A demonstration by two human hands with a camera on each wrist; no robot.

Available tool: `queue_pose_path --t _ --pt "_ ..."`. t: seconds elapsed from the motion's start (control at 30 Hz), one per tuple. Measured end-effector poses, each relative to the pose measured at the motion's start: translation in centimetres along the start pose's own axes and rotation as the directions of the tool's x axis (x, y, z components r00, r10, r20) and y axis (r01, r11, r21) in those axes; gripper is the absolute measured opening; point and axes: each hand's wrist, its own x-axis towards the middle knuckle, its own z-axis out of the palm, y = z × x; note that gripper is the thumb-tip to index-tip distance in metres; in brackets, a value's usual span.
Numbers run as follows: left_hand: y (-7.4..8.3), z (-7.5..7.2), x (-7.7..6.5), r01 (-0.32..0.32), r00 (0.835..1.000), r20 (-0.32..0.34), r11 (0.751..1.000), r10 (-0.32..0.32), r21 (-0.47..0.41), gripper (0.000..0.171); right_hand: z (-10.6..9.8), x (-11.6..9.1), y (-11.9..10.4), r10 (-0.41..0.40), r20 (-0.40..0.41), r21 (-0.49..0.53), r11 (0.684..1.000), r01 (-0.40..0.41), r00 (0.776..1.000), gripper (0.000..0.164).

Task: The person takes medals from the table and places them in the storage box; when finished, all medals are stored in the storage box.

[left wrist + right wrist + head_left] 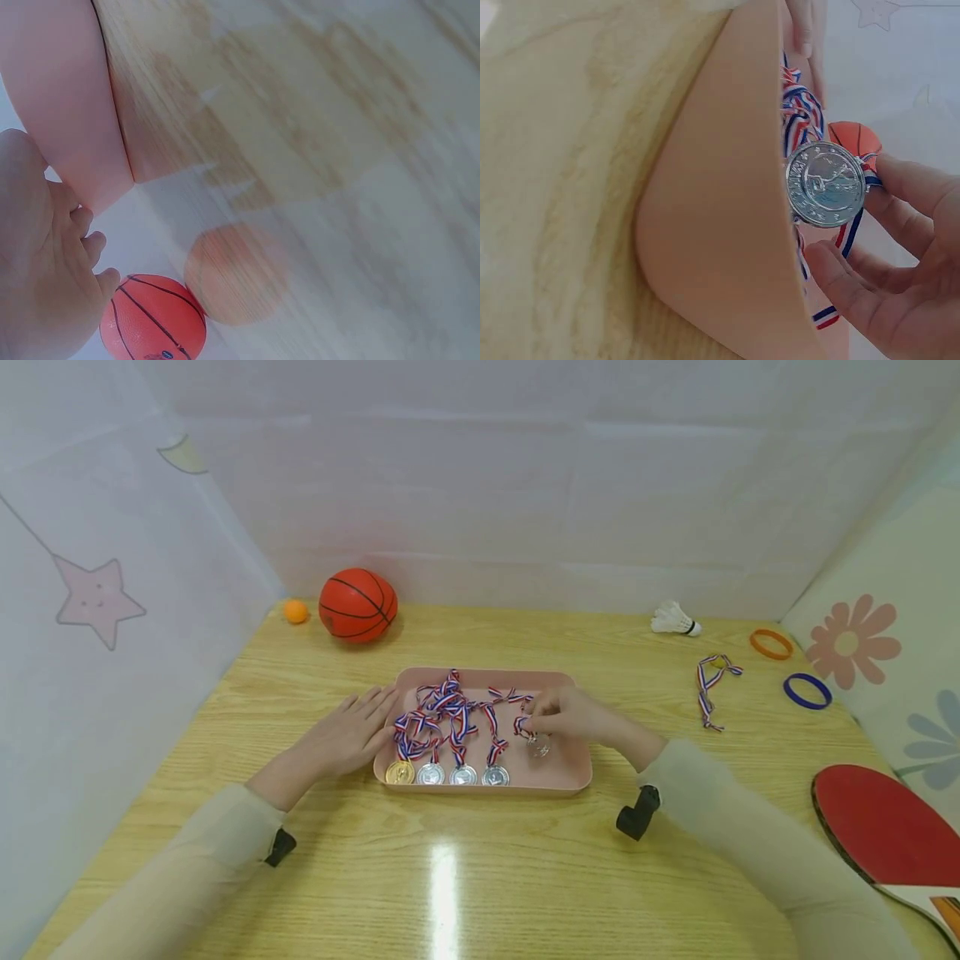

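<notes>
A pink tray [566,774] holds medals on red, white and blue ribbons. Along its front lie a gold medal [400,772] at the left and three silver medals [462,775] beside it, their ribbons [447,697] bunched behind. Over the right part of the tray, my right hand [566,717] pinches the ribbon of another silver medal [826,184] just by its rim. This disc hangs face-on in the right wrist view, partly in front of the tray's wall. My left hand [352,731] rests with straight fingers against the tray's left edge.
A small basketball [358,605] and an orange ball [296,611] sit at the back left. To the right are a shuttlecock [675,619], a ribboned medal [711,691], an orange ring [771,644], a blue ring [807,691] and a red table tennis bat [888,822].
</notes>
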Motion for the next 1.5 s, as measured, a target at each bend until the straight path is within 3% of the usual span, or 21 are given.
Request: queue_pose_path --t 0.17,0.27,0.37,0.5,0.8,1.03,1.27,1.43,1.5 --pt "0.0 0.0 0.0 0.004 1.0 0.006 1.0 -0.004 0.0 0.055 1.1 -0.1 0.4 -0.092 0.018 -0.055 0.994 0.092 0.996 0.023" --pt "0.0 0.0 -0.1 0.012 1.0 0.011 1.0 -0.012 -0.006 0.055 1.8 0.1 0.7 -0.051 0.036 -0.062 0.997 0.053 0.998 0.02" --pt "0.0 -0.1 -0.1 0.02 1.0 0.014 1.0 -0.02 -0.012 0.055 2.4 0.2 0.9 0.049 0.057 -0.051 0.998 -0.046 0.997 0.017" --pt "0.0 -0.1 -0.1 0.022 1.0 0.012 1.0 -0.021 -0.016 0.055 3.0 0.3 1.1 0.092 0.071 -0.061 0.994 -0.088 0.993 0.016" --pt "0.1 -0.1 -0.1 0.023 1.0 0.021 1.0 -0.023 -0.014 0.055 3.9 0.5 1.4 0.095 0.042 -0.113 0.99 -0.09 0.995 0.018" --pt "0.2 -0.2 -0.1 0.022 1.0 0.02 1.0 -0.022 -0.012 0.055 4.1 0.3 1.2 0.116 0.035 -0.084 0.99 -0.113 0.993 0.011" --pt "0.3 -0.3 -0.1 0.02 1.0 0.02 1.0 -0.019 -0.019 0.054 3.8 0.1 1.0 0.087 0.022 -0.135 0.987 -0.083 0.996 0.009" --pt "0.3 -0.3 -0.1 0.015 1.0 0.015 1.0 -0.014 -0.019 0.054 2.8 -0.3 0.9 -0.004 0.03 -0.225 0.974 0.01 1.0 0.005" --pt "0.3 -0.3 -0.1 0.014 1.0 0.015 1.0 -0.014 -0.019 0.054 2.1 -0.6 0.7 -0.024 0.035 -0.216 0.976 0.031 0.999 0.006"
